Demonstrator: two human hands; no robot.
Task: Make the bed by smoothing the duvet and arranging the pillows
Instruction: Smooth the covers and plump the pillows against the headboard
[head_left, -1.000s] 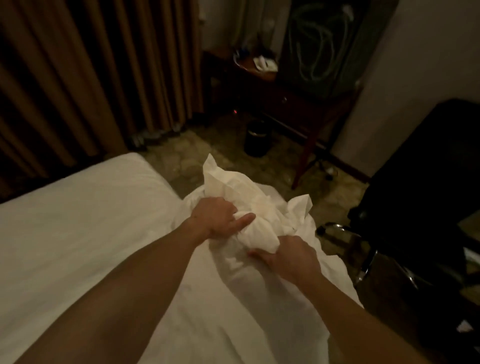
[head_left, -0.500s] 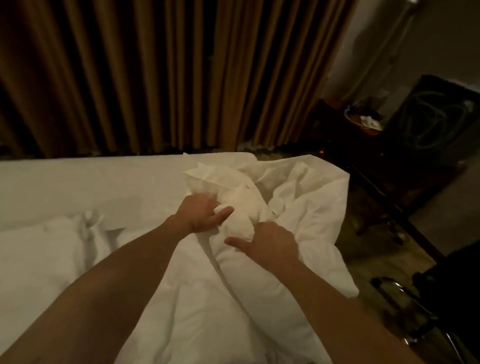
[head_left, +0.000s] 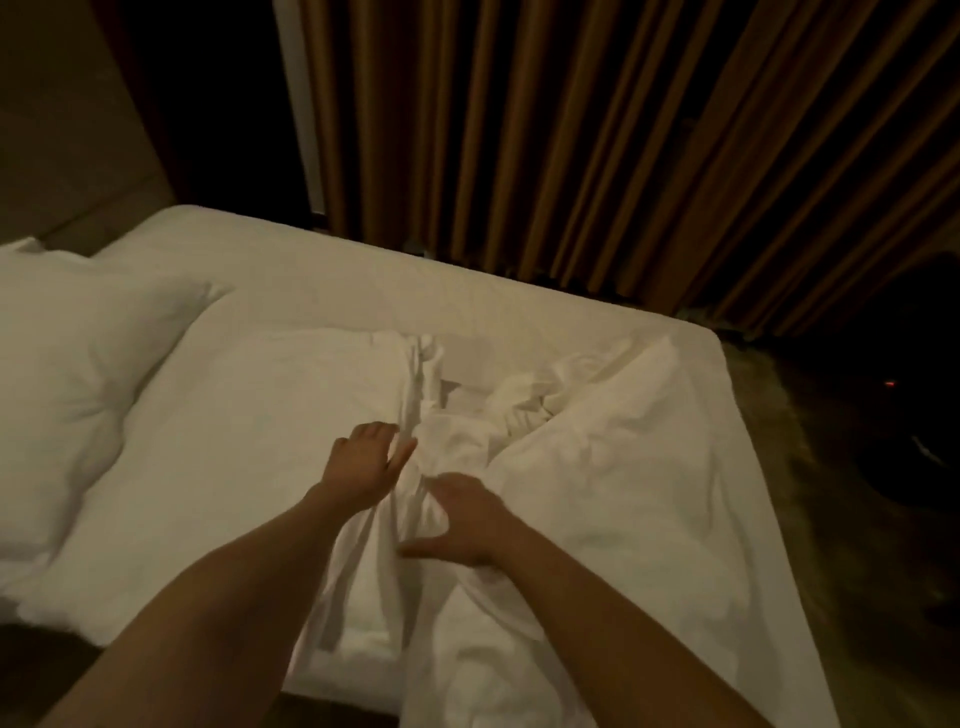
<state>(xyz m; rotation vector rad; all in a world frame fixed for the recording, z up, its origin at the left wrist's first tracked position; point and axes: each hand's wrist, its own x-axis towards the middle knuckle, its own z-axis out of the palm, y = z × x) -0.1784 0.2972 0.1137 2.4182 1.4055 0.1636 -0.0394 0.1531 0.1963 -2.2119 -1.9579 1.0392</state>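
- The white duvet (head_left: 597, 467) lies rumpled over the centre and right of the frame, bunched into folds at mid-frame and hanging over the near edge of the bed (head_left: 322, 291) at the bottom.
- The left hand (head_left: 363, 462) rests on the duvet at the centre, fingers straight and spread, its grip wide and holding nothing.
- The right hand (head_left: 462, 519) lies just right of and below it, flat on a gathered ridge of duvet with the thumb out to the left; its fingertips sink into the cloth, and its grip looks wide too.
- The two hands are near each other, a strip of folded fabric between them.
- A white pillow (head_left: 78, 364) sits at the left edge of the frame, apart from the hands.
- Brown pleated curtains (head_left: 597, 156) fill the upper right, behind the bed's far edge.
- A dim patterned floor (head_left: 841, 493) shows at the right.
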